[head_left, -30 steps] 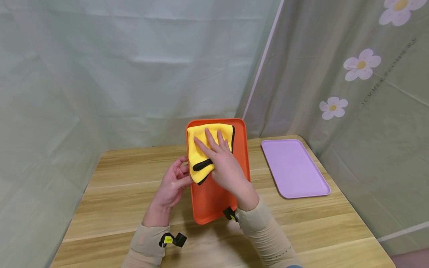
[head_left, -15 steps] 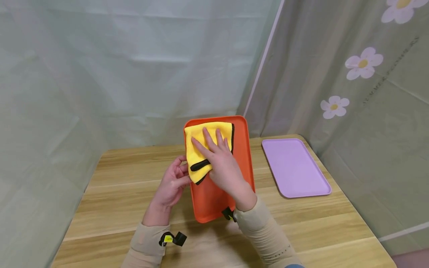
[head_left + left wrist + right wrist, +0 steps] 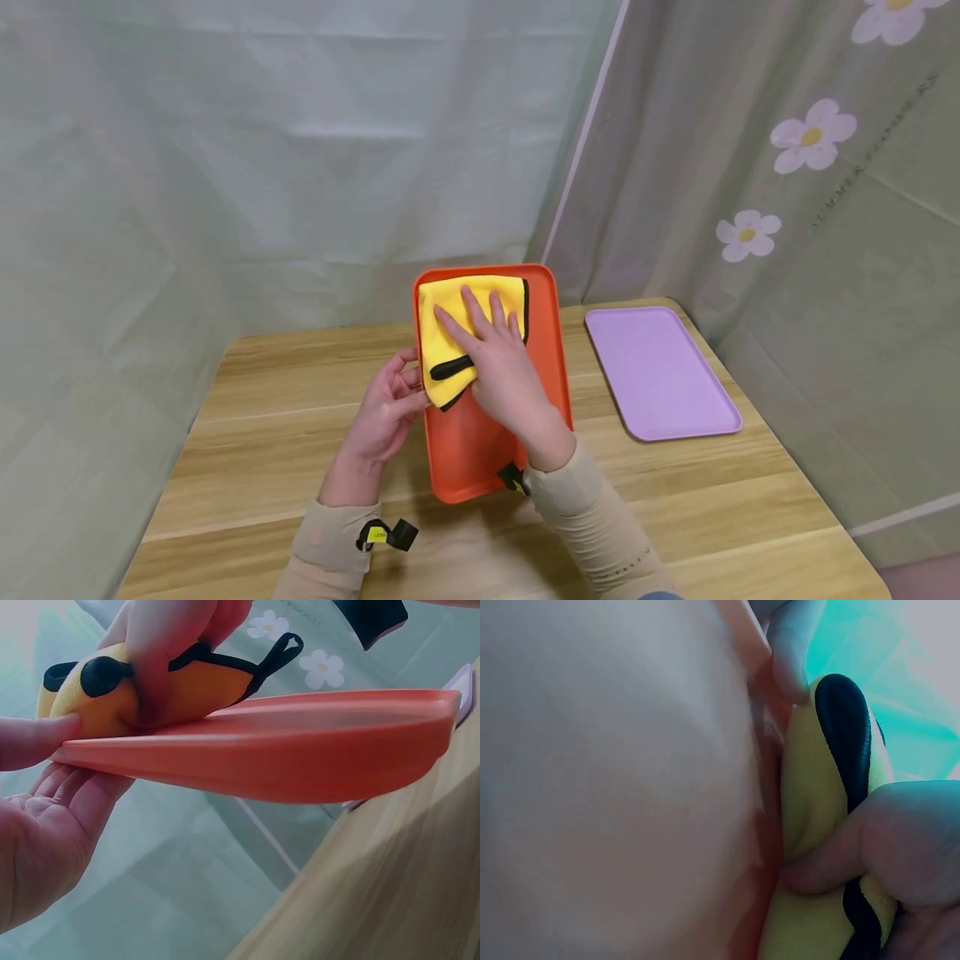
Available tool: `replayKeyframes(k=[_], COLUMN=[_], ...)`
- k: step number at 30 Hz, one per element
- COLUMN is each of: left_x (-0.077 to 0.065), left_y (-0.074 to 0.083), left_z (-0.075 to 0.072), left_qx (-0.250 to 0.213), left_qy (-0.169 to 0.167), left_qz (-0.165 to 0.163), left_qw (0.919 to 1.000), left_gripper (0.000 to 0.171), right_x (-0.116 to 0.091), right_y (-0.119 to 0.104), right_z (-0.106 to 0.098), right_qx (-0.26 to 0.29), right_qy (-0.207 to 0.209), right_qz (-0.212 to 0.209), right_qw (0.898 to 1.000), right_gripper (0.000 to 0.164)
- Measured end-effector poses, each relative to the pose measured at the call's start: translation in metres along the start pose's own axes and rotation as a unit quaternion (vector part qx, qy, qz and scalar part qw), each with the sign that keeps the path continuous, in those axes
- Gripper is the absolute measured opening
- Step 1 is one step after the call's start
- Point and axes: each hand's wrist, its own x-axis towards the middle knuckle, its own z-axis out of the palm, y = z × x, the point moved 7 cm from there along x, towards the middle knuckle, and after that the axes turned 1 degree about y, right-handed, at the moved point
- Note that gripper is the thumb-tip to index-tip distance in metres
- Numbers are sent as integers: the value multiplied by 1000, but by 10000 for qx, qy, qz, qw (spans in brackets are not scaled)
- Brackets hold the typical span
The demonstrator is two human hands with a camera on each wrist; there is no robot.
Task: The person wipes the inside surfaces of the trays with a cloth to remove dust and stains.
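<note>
An orange tray [image 3: 480, 450] is held raised and tilted above the table. My left hand [image 3: 387, 408] grips its left edge. In the left wrist view, the left thumb [image 3: 37, 742] lies on the rim and the fingers are underneath. A folded yellow cloth [image 3: 442, 333] with black edging covers the upper left of the tray's inner face. Spread, mostly straight fingers of my right hand [image 3: 506, 375] press the cloth against the tray. From the right wrist, the thumb [image 3: 817, 870] shows resting on the cloth's near side, close to the tray surface.
A purple tray [image 3: 663, 375] lies flat on the wooden table [image 3: 277, 450] at the right. Pale curtains [image 3: 337, 167] enclose the back and sides, with white flowers [image 3: 813, 136] on the right one. Each wrist wears a small black camera [image 3: 401, 536].
The right hand and cloth shift slightly, up and left and then back right, staying on the tray's upper left. The orange tray tilts a little; the left hand keeps its grip.
</note>
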Motion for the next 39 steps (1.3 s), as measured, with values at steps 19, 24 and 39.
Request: replayKeyframes(k=[19,24,39], left_x=[-3,-3,-2], left_y=[6,6,5], left_z=[-4,-4,-3], left_qx=[184,122,-8], left_qy=[101,98,-15], left_qz=[-52,-68,-72], left_qw=[9998,9999,10000], left_gripper=[47,48,50], right_x=[-4,-8,-14], right_y=[24,35,46], right_z=[-8,-10,-13], right_qx=[51,86,254], right_qy=[56,88,303], right_qz=[257,430,371], right_qw=[9996,9990,9985], right_gripper=[107,107,110])
